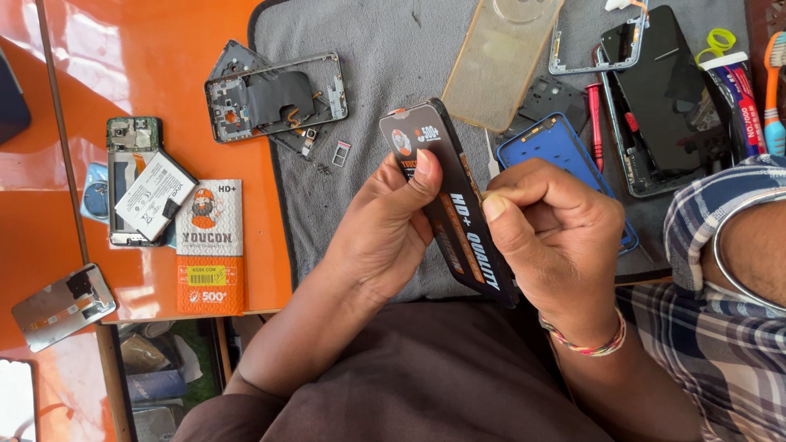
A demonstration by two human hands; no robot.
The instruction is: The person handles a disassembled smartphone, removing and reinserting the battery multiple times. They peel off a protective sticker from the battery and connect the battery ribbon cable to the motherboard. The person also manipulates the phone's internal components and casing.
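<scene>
My left hand point(385, 233) grips a flat black packet point(438, 164) with orange and white print, thumb pressed on its upper face. My right hand point(553, 237) is closed on the packet's right edge, thumb and forefinger pinched near its middle. The packet is tilted, held above a grey work mat point(377, 49). A blue phone frame point(557, 143) lies on the mat just behind my right hand. A woven band circles my right wrist.
On the mat: an opened phone chassis point(274, 96), a clear case point(499, 57), a black phone point(663, 90), a red screwdriver point(595, 123). On the orange table: a white-orange packet point(210, 245), a phone with loose battery point(143, 188), a display panel point(61, 304). Another person's checked sleeve point(720, 245) is at right.
</scene>
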